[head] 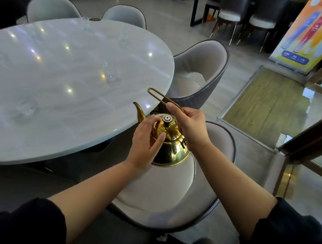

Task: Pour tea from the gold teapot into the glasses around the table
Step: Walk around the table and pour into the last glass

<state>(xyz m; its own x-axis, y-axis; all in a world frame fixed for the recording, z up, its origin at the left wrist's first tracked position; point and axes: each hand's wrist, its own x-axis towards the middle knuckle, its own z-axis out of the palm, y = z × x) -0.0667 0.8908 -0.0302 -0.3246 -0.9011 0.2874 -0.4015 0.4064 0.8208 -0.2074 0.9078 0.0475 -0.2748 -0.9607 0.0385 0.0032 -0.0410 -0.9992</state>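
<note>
- Gold-finished metal defines the gold teapot; it hangs over a chair seat, just off the edge of the surface, spout aimed toward the marble.
- My right hand is closed around the thin wire handle, which tilts up and away from the lid.
- My left hand rests half-curled against the pot's shoulder beside the lid knob, steadying it, not clamped.
- Handling judgement: polished body, likely slippery and possibly hot; wire handle is stiff but narrow, so the pot can swing. Best hold is the handle's midspan, with one finger on the knob to keep the lid seated.
- Clear glasses stand well apart on the surface; another sits nearer left. They look fragile and are hard to see against the glossy top.
</note>
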